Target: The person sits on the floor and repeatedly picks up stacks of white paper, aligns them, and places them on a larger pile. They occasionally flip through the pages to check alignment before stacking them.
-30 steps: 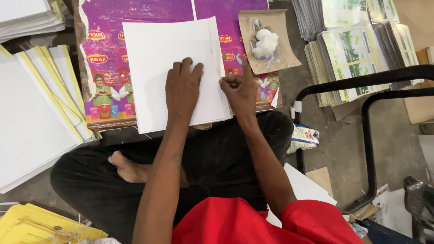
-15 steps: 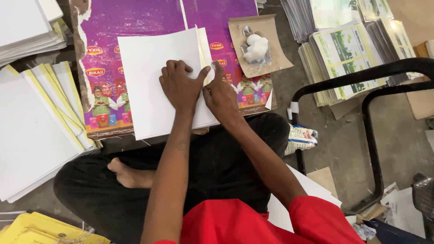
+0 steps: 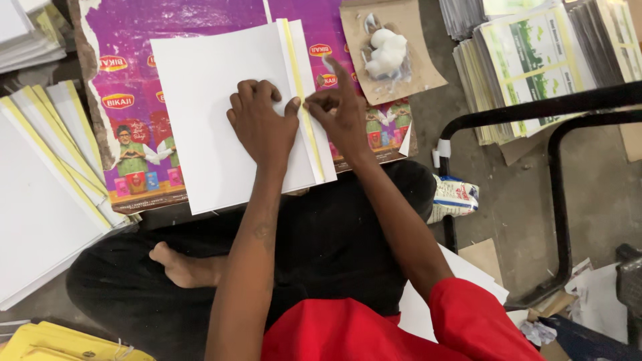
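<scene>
A grey concrete floor (image 3: 588, 180) is being seen from above, crowded with paper goods, and a purple printed sheet (image 3: 200, 27) is being used as the work surface in front of a seated person in a red shirt and black trousers. A stack of white sheets (image 3: 200, 100) is being kept on that purple sheet, and a yellow strip (image 3: 304, 113) is being shown along the stack's right edge, running from 12 o'clock down toward 6 o'clock.

The left hand (image 3: 262, 127) is being pressed flat on the white stack, fingers curled and spread slightly, with nothing being gripped. The right hand (image 3: 342, 113) is being held just at 3 o'clock of the left hand; its thumb and bent fingers are being pinched together at the yellow strip, while the index finger is being pointed up toward 12 o'clock. Whether the strip itself is being nipped between the fingertips cannot be told.

At 1 o'clock of the hands, a brown card (image 3: 418, 63) is being used to carry a white blob (image 3: 386, 52). At 9 o'clock, more white sheets with yellow edges (image 3: 53, 154) are being fanned out. At 2 o'clock, piles of green printed paper (image 3: 535, 60) are being stacked behind a black metal frame (image 3: 555, 200). A small packet (image 3: 455, 198) is lying near the frame's leg.
</scene>
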